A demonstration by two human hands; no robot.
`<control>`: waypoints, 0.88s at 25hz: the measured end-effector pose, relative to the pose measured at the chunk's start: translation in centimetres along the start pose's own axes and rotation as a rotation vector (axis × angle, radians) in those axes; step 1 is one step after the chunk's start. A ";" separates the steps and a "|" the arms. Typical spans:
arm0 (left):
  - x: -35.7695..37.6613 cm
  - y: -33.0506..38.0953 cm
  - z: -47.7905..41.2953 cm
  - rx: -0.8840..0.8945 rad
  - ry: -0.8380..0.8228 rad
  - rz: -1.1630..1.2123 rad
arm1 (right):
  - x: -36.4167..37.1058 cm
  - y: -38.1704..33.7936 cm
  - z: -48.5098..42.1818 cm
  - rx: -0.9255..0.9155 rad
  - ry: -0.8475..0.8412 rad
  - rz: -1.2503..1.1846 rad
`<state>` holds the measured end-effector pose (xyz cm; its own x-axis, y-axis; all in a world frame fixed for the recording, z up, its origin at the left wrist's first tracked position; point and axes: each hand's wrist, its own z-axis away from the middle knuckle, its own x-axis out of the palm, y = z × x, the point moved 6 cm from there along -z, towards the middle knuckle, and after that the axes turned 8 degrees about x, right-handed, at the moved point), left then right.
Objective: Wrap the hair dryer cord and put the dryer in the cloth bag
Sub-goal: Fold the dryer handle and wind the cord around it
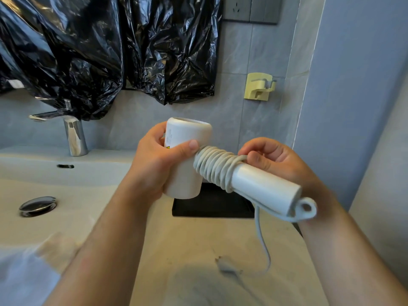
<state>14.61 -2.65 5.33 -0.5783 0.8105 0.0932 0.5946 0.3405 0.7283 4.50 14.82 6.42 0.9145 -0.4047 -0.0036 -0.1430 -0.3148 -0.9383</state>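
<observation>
head | hair dryer [185, 180] held mid-frame above tabletop [176, 250] | left hand [154, 164] fingers curled round its barrel | right hand [276, 160] fingers pinching cord [214, 171] coiled round handle | loose cord end trails onto tabletop, lower centre

Counter [187, 239]: beige stone-look top w/ faint marks; fills the lower half of my view.
Basin [77, 195]: white, set into the top at 9 o'clock.
Drain stopper [37, 205]: chrome, on basin floor, 8-9 o'clock.
Overflow slot [65, 166]: dark, basin's back wall, approx. 9.
Faucet [74, 138]: chrome, upright on back ledge, 9-10 o'clock.
Tray [212, 204]: black, rect., flat on counter at 6, near centre; top edge hidden.
Plug [227, 267]: lies on counter, 6 o'clock, blurry.
Cord [262, 239]: loose end drops to the counter at 5, beside plug.
White blur [26, 272]: at 8; I can't ID it.
</observation>
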 end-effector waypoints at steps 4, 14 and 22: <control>-0.3 -0.6 -0.2 -0.087 0.102 0.045 | -0.2 0.5 -0.9 -0.107 0.026 -0.195; 0.1 -2.4 0.7 -0.143 0.503 -0.059 | -1.1 3.1 -1.8 -0.102 0.281 -0.166; 3.0 -3.9 2.1 -0.116 0.627 -0.062 | -3.0 3.2 -1.6 -0.045 0.527 -0.180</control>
<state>11.73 -0.56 1.32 -0.8475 0.3461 0.4024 0.5055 0.2952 0.8107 0.72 13.61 3.99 0.6147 -0.7119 0.3396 -0.0287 -0.4504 -0.8923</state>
